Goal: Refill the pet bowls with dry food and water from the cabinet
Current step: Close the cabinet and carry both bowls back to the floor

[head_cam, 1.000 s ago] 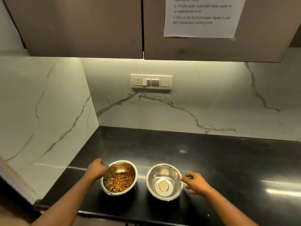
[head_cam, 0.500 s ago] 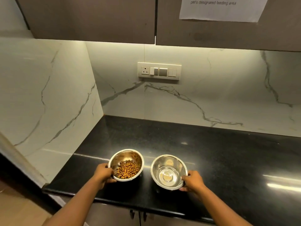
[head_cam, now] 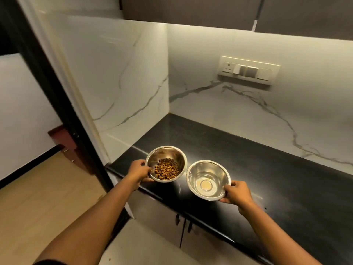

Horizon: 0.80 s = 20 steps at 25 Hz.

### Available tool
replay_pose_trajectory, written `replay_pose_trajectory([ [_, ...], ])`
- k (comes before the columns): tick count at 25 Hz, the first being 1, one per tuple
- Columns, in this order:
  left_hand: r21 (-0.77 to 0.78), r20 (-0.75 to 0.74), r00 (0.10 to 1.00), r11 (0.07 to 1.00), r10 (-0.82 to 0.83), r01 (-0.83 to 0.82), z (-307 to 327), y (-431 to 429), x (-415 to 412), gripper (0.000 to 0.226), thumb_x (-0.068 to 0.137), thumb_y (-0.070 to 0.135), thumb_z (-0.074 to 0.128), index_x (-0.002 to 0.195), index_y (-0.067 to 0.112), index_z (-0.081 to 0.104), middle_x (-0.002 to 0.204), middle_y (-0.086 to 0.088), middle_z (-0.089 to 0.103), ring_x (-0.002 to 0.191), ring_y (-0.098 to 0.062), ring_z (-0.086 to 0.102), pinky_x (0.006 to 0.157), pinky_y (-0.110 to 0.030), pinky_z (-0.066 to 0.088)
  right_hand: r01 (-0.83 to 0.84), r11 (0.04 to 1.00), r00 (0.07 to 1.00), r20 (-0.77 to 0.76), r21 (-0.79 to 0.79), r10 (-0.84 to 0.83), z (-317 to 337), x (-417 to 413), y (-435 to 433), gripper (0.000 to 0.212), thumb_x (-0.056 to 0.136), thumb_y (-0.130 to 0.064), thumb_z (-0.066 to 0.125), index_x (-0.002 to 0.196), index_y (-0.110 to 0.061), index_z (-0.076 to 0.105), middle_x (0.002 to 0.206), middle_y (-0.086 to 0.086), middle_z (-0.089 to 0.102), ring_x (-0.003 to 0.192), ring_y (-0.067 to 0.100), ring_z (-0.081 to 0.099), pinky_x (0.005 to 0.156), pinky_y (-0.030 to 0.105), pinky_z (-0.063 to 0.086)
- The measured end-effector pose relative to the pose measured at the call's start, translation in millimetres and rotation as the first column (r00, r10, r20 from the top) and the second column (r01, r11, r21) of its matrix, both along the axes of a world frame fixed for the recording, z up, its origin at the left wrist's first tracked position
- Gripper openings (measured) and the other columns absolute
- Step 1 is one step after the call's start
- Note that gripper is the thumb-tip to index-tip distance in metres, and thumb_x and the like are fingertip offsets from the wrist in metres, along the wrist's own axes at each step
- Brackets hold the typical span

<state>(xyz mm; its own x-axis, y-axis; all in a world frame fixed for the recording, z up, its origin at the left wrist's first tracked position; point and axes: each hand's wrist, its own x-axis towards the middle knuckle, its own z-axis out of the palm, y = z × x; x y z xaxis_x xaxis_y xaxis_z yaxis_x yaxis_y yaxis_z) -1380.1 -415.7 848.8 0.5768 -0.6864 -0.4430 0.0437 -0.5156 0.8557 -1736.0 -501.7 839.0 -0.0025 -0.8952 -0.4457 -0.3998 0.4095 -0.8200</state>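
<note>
White marble-patterned wall panels (head_cam: 219, 115) with grey veins rise behind and to the left of a glossy black countertop (head_cam: 257, 159), lit by a strip under dark upper cabinets (head_cam: 191, 10). Below the counter's front edge stand dark base cabinet doors (head_cam: 162, 219) with small handles, and pale flooring (head_cam: 38, 197) spreads to the left beside a black door frame (head_cam: 47, 73). A cream switch plate (head_cam: 248, 69) with one socket sits on the back wall.

Two steel bowls are held side by side over the counter's near left corner, apart from each other. The food bowl (head_cam: 177, 154), tilted slightly toward the camera, carries a heap of brown kibble (head_cam: 167, 171); the person's left hand (head_cam: 138, 172) grips its left rim, thumb over the edge. The water bowl (head_cam: 208, 179), just to the right and nearer, shows a shiny bottom; whether it holds water cannot be told. The right hand (head_cam: 236, 194) clasps its right rim, fingers underneath.
</note>
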Motion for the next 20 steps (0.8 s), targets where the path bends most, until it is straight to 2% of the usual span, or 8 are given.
replay_pose_trajectory([
  [2,-0.027,-0.003,0.995,0.995,0.097,-0.097,5,33,7,0.033,0.088,-0.015,0.061,0.109,0.009,0.069,0.096,-0.02,0.073,0.06,-0.027,0.078,0.049,-0.036,0.064,-0.109,0.994,0.994,0.009,-0.016,0.11,5,19,-1,0.018,0.093,0.009,0.056,0.095,0.004,0.074,0.095,0.035,0.077,0.076,0.044,0.081,0.058,0.042,0.068],
  [4,-0.04,-0.023,0.984,0.983,0.179,-0.179,9,63,11,0.034,0.089,-0.015,0.06,0.113,0.008,0.068,0.101,-0.021,0.073,0.066,-0.033,0.08,0.053,-0.04,0.066,-0.186,0.982,0.982,0.014,-0.031,0.186,8,38,-1,0.018,0.093,0.009,0.057,0.099,0.005,0.074,0.088,0.032,0.077,0.07,0.04,0.081,0.057,0.04,0.068],
  [8,-0.083,-0.062,0.921,0.917,0.385,-0.389,10,142,21,0.03,0.091,-0.017,0.057,0.102,0.01,0.066,0.103,-0.02,0.071,0.073,-0.034,0.077,0.047,-0.035,0.063,-0.373,0.927,0.927,0.043,-0.032,0.374,2,85,24,0.017,0.095,0.007,0.061,0.107,0.002,0.072,0.094,0.029,0.077,0.074,0.04,0.082,0.067,0.049,0.069],
  [10,-0.095,-0.098,0.875,0.871,0.474,-0.482,9,180,32,0.031,0.089,-0.018,0.058,0.108,0.005,0.068,0.109,-0.023,0.071,0.078,-0.036,0.078,0.053,-0.042,0.066,-0.444,0.895,0.895,0.036,-0.032,0.445,1,111,43,0.015,0.095,0.007,0.061,0.104,0.001,0.072,0.096,0.03,0.077,0.076,0.041,0.082,0.067,0.05,0.07],
  [12,-0.093,-0.114,0.83,0.826,0.546,-0.556,8,219,49,0.035,0.088,-0.019,0.058,0.117,-0.001,0.068,0.111,-0.023,0.07,0.082,-0.04,0.077,0.055,-0.046,0.067,-0.506,0.862,0.862,0.016,-0.036,0.507,1,140,66,0.015,0.095,0.007,0.061,0.095,-0.001,0.072,0.094,0.03,0.076,0.077,0.043,0.081,0.06,0.044,0.069],
  [14,-0.092,-0.123,0.777,0.773,0.617,-0.628,4,259,69,0.038,0.088,-0.019,0.058,0.122,-0.002,0.065,0.11,-0.022,0.068,0.081,-0.042,0.076,0.052,-0.045,0.066,-0.565,0.824,0.824,0.013,-0.034,0.566,3,174,91,0.015,0.096,0.01,0.059,0.091,0.001,0.07,0.083,0.026,0.072,0.067,0.039,0.075,0.045,0.033,0.063],
  [16,-0.098,-0.137,0.728,0.722,0.671,-0.684,1,295,90,0.039,0.088,-0.02,0.059,0.123,-0.003,0.064,0.108,-0.022,0.067,0.079,-0.043,0.075,0.051,-0.046,0.066,-0.625,0.781,0.78,0.019,-0.007,0.625,0,212,113,0.016,0.097,0.011,0.058,0.089,0.004,0.069,0.073,0.022,0.065,0.058,0.031,0.07,0.04,0.029,0.059],
  [20,-0.096,-0.164,0.626,0.62,0.762,-0.779,-7,360,142,0.038,0.087,-0.021,0.059,0.12,-0.002,0.064,0.097,-0.018,0.067,0.075,-0.042,0.074,0.051,-0.046,0.066,-0.692,0.722,0.722,0.032,0.011,0.692,-13,295,150,0.01,0.097,0.007,0.062,0.092,0.007,0.07,0.073,0.022,0.064,0.055,0.026,0.07,0.05,0.036,0.064],
])
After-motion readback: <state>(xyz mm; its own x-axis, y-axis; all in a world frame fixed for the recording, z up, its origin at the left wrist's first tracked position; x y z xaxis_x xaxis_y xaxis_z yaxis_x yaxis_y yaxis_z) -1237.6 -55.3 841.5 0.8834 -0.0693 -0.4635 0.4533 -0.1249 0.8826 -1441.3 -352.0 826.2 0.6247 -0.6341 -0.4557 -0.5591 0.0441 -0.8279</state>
